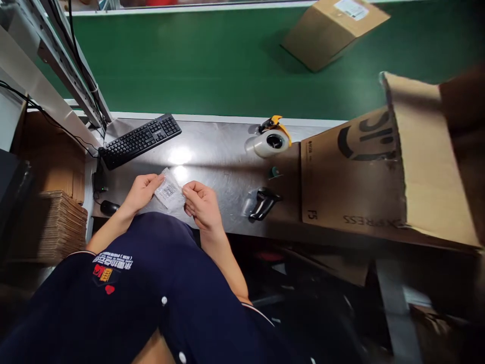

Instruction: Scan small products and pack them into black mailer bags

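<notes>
Between my hands, close to my body over the metal table [223, 177], is a small clear plastic bag [169, 192] with a white printed label facing up. My left hand [144, 191] pinches its left side between thumb and fingers. The right edge is gripped by my right hand [202, 205], its fingers curled in. What the bag contains is too small to make out. Behind my left hand lies a black keyboard [141, 139], and a black mouse [109, 207] sits by my left forearm.
A tape dispenser with a clear roll [272, 142] and a black handheld scanner [264, 203] lie right of my hands. A large open carton [352, 177] stands at the right. Beyond the table, a closed box [326, 38] rests on a green conveyor belt [182, 60]. Flattened cardboard [62, 227] is stacked left.
</notes>
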Motion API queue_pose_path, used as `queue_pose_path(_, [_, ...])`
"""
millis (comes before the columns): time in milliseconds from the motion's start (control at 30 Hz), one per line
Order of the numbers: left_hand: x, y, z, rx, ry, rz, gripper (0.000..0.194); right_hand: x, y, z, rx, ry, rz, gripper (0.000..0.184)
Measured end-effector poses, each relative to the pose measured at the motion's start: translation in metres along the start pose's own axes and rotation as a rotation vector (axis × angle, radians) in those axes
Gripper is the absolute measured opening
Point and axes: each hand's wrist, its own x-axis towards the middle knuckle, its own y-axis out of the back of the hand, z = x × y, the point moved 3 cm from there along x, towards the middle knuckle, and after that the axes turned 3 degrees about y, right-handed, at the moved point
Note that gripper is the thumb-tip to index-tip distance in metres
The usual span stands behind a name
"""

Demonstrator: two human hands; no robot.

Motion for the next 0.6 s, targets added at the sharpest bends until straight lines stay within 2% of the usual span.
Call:
queue_pose_path(167, [-0.002,-0.002,-0.003,-0.029,0.013,-0.019,0.066,-0.003,-0.002,0.004,0.106,-0.127,-0.047,0.056])
queue_pose_path(233, [-0.003,0.0,-0.002,-0.001,-0.006,0.007,0.067,-0.004,-0.002,0.008,0.076,-0.097,-0.034,0.051])
queue_pose_path(300, [-0.004,0.004,-0.001,0.054,-0.04,0.058,0.067,-0.007,0.001,0.005,-0.069,0.093,0.066,0.04])
queue_pose_path(367, [-0.006,0.008,0.001,0.119,-0.083,0.113,0.066,-0.014,0.002,-0.004,-0.311,0.403,0.187,0.023])
queue_pose_path(433, [-0.008,0.011,0.003,0.164,-0.118,0.151,0.064,-0.021,-0.001,-0.013,-0.52,0.652,0.218,0.012])
queue_pose_path(500, [-0.009,0.013,0.004,0.181,-0.12,0.152,0.063,-0.025,-0.004,-0.018,-0.615,0.762,0.191,0.004])
queue_pose_path(600, [-0.008,0.014,0.007,0.195,-0.123,0.108,0.049,-0.026,-0.004,-0.022,-0.618,0.799,0.202,0.007])
